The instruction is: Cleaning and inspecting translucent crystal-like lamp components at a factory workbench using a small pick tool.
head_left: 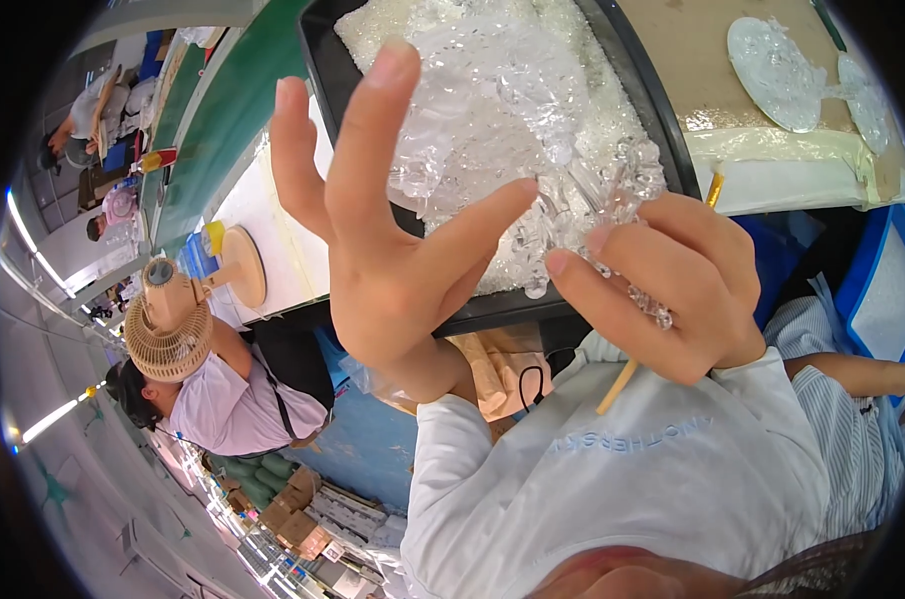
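Observation:
My left hand (384,265) is raised over the near left part of a black tray (662,95), its fingers spread apart and holding nothing. One outstretched fingertip reaches close to a clear, faceted plastic-like piece (634,180); whether they touch I cannot tell. My right hand (677,280), at the tray's near right corner, is closed around that clear piece, with small clear beads showing between the fingers. A thin yellowish stick (617,387) also passes through the right hand, jutting out below and above it. Many tiny clear beads (612,100) and larger clear pieces (542,90) fill the tray.
Right of the tray, white-clear bead-covered ovals (775,75) lie on a brown surface. A beige fan (168,319) stands at left, near a person in a pale shirt (213,409). Someone in striped clothing (832,349) sits close at right, beside a blue bin (877,290).

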`<state>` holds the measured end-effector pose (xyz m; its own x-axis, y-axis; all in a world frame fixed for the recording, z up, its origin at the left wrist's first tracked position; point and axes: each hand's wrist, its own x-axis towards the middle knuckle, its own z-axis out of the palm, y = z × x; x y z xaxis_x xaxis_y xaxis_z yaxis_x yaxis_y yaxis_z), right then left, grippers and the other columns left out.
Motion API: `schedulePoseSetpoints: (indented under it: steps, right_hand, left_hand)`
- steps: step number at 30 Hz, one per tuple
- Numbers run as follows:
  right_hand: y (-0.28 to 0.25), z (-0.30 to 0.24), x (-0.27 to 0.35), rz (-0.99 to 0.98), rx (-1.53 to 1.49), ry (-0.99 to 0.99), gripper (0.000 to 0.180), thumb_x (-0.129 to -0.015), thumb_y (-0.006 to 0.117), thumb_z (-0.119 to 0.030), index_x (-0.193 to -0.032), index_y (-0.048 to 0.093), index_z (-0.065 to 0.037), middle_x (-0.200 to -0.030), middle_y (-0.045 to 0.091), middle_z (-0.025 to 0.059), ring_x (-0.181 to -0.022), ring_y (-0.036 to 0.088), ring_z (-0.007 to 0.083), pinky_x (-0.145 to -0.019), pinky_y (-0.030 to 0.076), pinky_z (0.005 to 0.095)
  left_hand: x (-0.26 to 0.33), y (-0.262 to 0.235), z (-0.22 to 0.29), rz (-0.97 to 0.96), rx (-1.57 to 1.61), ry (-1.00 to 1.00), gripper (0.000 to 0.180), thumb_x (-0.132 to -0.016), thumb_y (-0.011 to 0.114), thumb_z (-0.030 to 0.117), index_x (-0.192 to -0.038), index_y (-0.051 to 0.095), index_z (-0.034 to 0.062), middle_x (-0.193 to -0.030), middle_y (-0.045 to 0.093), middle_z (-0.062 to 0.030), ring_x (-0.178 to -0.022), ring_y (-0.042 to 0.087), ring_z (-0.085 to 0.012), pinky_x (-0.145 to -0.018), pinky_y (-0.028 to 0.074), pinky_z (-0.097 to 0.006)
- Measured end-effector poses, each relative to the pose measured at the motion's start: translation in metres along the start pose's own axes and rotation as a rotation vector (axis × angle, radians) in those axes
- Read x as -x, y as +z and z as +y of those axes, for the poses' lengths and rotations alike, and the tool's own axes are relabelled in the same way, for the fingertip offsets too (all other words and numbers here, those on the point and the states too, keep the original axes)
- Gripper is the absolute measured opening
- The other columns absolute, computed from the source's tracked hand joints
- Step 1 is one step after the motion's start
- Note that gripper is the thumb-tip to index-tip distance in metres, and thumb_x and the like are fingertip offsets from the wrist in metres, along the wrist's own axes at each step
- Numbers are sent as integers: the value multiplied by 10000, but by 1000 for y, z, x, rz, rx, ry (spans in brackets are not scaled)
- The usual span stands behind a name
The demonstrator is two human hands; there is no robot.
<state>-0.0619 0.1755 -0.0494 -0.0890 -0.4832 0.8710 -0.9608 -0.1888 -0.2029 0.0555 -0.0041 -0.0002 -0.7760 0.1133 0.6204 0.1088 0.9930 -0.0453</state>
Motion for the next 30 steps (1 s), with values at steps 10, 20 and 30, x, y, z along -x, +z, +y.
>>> schedulePoseSetpoints:
  steps: [10, 20, 30]
  right_hand:
    - [0, -2, 0, 0, 46, -16, 432, -484, 736, -44, -911, 750, -106, -944, 568, 37, -755, 551, 218, -592, 466, 256]
    - [0, 0, 0, -22, 1, 40, 429, -494, 743, -30, -921, 740, -74, -946, 547, 68, -738, 558, 232, -564, 497, 267]
    - [-3, 2, 1, 34, -30, 38, 459, -494, 727, 8, -944, 738, -79, -972, 538, 75, -704, 546, 218, -541, 486, 266]
  left_hand:
    - [5, 9, 2, 3, -124, 36, 252, -596, 814, 200, -831, 730, 237, -1337, 521, -85, -1287, 384, -395, -1022, 344, -475]
    - [7, 17, 12, -13, -239, -27, 141, -653, 720, 66, -752, 638, 124, -1198, 562, -24, -1243, 390, -369, -914, 399, -409]
    - [5, 7, 11, -18, -287, -38, 31, -729, 655, 115, -753, 637, 123, -1237, 508, -73, -1241, 389, -380, -960, 370, -434]
